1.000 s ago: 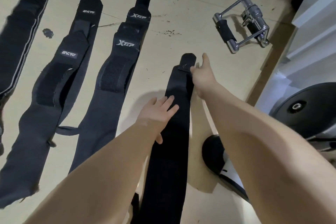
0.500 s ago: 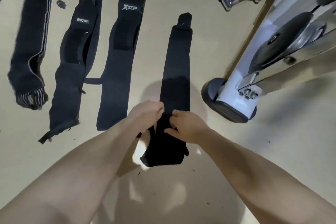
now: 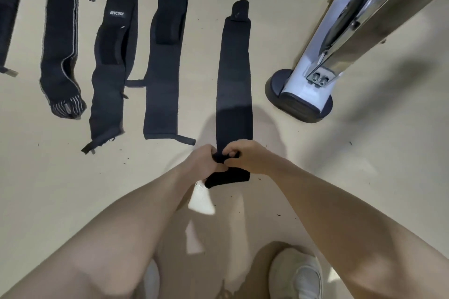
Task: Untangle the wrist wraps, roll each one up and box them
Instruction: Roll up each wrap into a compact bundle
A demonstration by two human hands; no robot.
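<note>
Both hands, left hand (image 3: 206,158) and right hand (image 3: 245,156), are pinching the near end of the long black fabric wrist wrap (image 3: 233,73), seemingly starting its roll; keeping edges aligned is helping tightness.

Matt black cloth wrap (image 3: 233,68); glossy metal post (image 3: 379,7).

Five black wrist wraps lie side by side, lengthwise on the floor. The plain wrap (image 3: 233,68) on the right lies stretched flat, its near end bunched and folded. Left of it lie the XTEP wrap (image 3: 166,60), the labelled wrap (image 3: 113,56), the striped wrap (image 3: 60,39) and a partly cropped wrap (image 3: 8,12).
</note>
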